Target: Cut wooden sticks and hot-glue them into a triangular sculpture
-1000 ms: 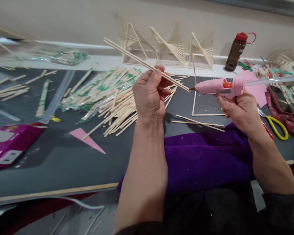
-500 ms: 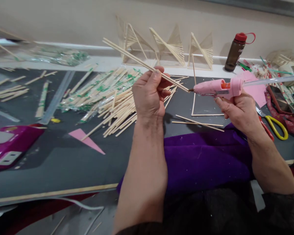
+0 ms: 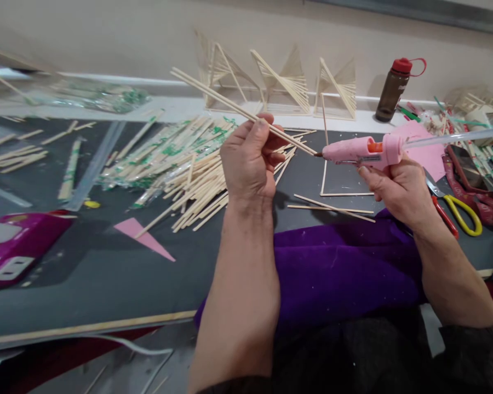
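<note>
**Steady tips, light dab**

At the left, a flat pink triangular offcut (image 3: 145, 238) lies on the dark grey tabletop (image 3: 107, 279), with a heap of loose, pale wooden sticks (image 3: 201, 194) reaching behind your left wrist; lift your arm clear of the heap if you shift.

Your left hand (image 3: 248, 156) is closed in a pinch around two thin, pale wooden sticks (image 3: 216, 94), lying almost side by side and held up above the table, sloping down to the right. Their far ends look slightly spread, so a firmer pinch should stop them rolling apart. Your grip sits nearer the lower ends, which is good for control.

Those ends are at the dark, pointed nozzle (image 3: 318, 155) of the pink plastic glue gun (image 3: 349, 150); whether they touch, and whether any glue is on them, you cannot tell from here. Aim for a small dab at the very tips, and hold your fingers well back from the nozzle, which is probably hot.

Below the gun lies soft purple cloth (image 3: 345, 268); a drip could land there, so ease off early.

At the right, your right hand (image 3: 398, 183) is wrapped around the gun's handle. Whether a finger presses the trigger is hidden. Squeeze gently, with your wrist level.
</note>
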`<state>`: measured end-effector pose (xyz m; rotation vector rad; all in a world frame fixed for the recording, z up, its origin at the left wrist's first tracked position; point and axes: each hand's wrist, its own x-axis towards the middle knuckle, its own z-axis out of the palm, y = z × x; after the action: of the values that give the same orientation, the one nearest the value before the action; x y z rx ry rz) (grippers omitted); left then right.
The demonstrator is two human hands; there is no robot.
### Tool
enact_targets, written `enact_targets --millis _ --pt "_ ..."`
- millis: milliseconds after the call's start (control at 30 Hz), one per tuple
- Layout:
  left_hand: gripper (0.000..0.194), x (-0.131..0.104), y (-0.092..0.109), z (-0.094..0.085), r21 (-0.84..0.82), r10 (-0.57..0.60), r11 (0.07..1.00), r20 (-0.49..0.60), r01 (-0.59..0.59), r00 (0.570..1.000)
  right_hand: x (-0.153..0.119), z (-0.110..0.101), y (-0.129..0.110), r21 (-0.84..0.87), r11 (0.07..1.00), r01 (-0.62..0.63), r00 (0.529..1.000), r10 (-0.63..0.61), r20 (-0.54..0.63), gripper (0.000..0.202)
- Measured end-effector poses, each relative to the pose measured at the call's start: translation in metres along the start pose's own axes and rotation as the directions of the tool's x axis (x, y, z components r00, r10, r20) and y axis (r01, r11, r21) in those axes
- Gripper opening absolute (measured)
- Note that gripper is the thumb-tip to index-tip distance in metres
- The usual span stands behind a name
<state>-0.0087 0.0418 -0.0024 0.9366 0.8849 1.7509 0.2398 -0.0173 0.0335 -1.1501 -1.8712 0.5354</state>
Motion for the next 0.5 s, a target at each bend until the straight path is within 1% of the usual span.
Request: enact_targets --millis 100,200,333,433,500 --pt "0.020 0.0006 0.0001 -0.0007 0.012 -0.055 0.998 0.013 0.055 0.998 -0.0003 -0.0001 -0.0009 -0.004 1.000 -0.002 1.000 0.002 0.006 0.040" --pt "0.024 -0.0003 0.0011 0.0010 0.025 -0.083 0.996 -0.014 0.083 0.996 -0.0009 0.0003 -0.0001 -0.006 1.000 -0.003 1.000 0.003 0.002 0.043" --pt "0.021 -0.0019 0.0019 0.0032 0.030 -0.048 0.998 -0.043 0.050 0.998 -0.0016 0.0007 0.0017 -0.003 1.000 -0.018 1.000 0.018 -0.011 0.047" --pt "0.015 -0.0022 0.0011 0.0022 -0.001 -0.019 1.000 -0.035 0.019 0.999 -0.0019 0.0005 0.0015 0.008 1.000 -0.013 1.000 0.013 0.005 0.046" --pt "0.014 -0.0019 0.0002 0.0007 -0.033 -0.028 0.999 -0.020 0.027 0.999 -0.0020 0.0004 0.0008 0.011 1.000 -0.023 1.000 0.023 0.007 0.045"
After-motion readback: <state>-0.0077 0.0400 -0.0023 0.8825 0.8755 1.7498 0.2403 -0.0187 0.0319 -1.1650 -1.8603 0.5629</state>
